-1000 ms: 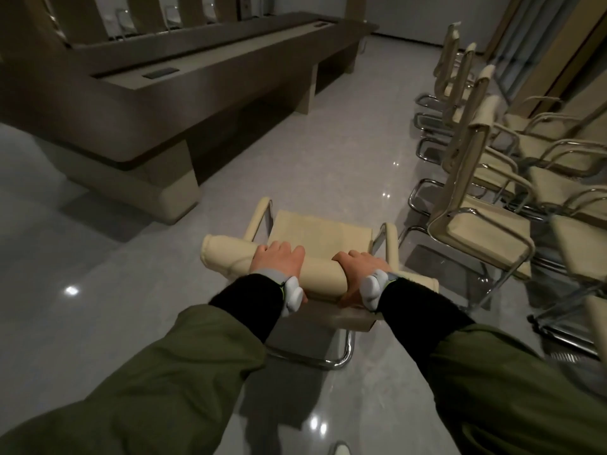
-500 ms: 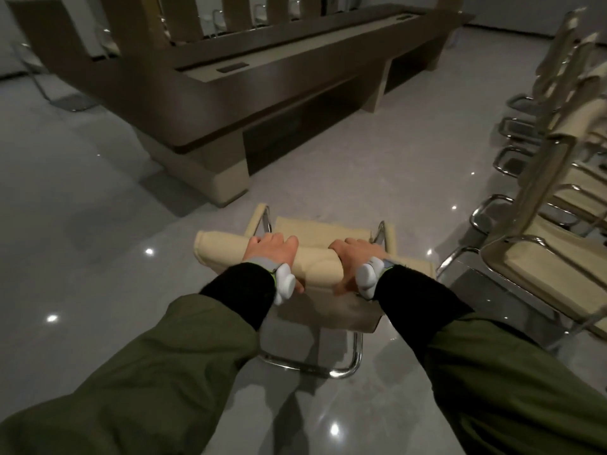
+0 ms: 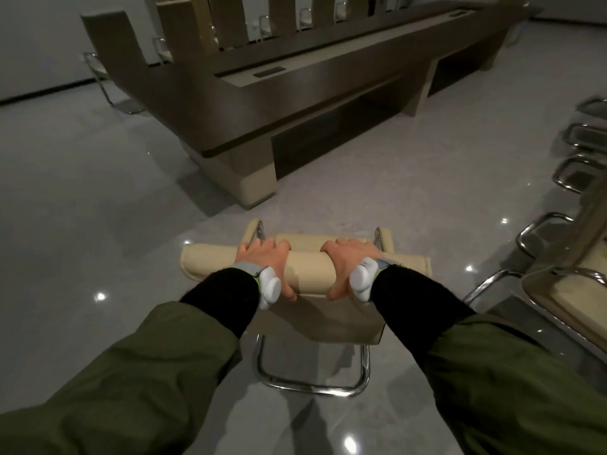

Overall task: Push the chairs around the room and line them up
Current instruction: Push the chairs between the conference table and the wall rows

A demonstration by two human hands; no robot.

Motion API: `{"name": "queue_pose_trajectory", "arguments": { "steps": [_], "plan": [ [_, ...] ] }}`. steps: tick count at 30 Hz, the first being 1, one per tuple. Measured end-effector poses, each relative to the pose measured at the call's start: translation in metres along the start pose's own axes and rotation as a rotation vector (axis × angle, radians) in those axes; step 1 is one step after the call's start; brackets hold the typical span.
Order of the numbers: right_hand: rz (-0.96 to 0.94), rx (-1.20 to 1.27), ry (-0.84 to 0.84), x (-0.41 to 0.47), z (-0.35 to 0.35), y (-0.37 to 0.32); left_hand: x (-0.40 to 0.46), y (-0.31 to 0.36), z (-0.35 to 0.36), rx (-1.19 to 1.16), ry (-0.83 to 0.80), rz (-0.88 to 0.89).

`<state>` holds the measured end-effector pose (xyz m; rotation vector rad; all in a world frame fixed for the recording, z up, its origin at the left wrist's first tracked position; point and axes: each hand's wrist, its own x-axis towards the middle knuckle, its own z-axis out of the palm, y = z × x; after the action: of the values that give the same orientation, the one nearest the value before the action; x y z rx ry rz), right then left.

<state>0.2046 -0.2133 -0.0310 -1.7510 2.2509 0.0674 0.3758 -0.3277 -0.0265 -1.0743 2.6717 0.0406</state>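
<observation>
1. Your left hand (image 3: 262, 259) and right hand (image 3: 348, 257) both grip the padded top roll of the chair (image 3: 305, 274). Each grip is closed around the roll, fingers over the front and thumbs underneath; neither hand is free.
2. The hands sit close together near the middle of the roll. Judged from this placement, it keeps the push centred, so the chair tracks straight and does not swing to one side.
3. The chair stands directly in front of you on the floor (image 3: 98, 208), facing away from you, with its chrome base loop (image 3: 312, 385) nearest your feet. Holding the backrest from behind lets you steer with your arms extended.
4. The table (image 3: 328, 80) lies ahead and to the left, well apart from the chair. More chairs (image 3: 184, 31) stand along its far side.
5. A row of chairs (image 3: 571, 297) runs along the right edge of the view, the closest one just beside the chair you hold. This row is probably the line to join.
6. The chair you hold is not yet in that line. The next move likely calls for a turn to the right; watch that the base loops do not catch.
</observation>
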Motion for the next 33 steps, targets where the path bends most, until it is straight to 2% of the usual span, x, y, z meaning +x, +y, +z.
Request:
{"name": "queue_pose_trajectory", "arguments": {
  "steps": [17, 23, 33],
  "plan": [
    [-0.018, -0.012, 0.027, 0.060, -0.022, 0.047, 0.068, 0.007, -0.020, -0.080, -0.002, -0.015],
    [-0.014, 0.010, 0.108, 0.096, -0.032, 0.063, 0.116, -0.003, -0.032, -0.089, 0.020, -0.008],
    [0.032, 0.001, 0.067, 0.174, -0.064, 0.088, 0.205, -0.023, -0.051, -0.106, 0.033, 0.028]
  ]
}}
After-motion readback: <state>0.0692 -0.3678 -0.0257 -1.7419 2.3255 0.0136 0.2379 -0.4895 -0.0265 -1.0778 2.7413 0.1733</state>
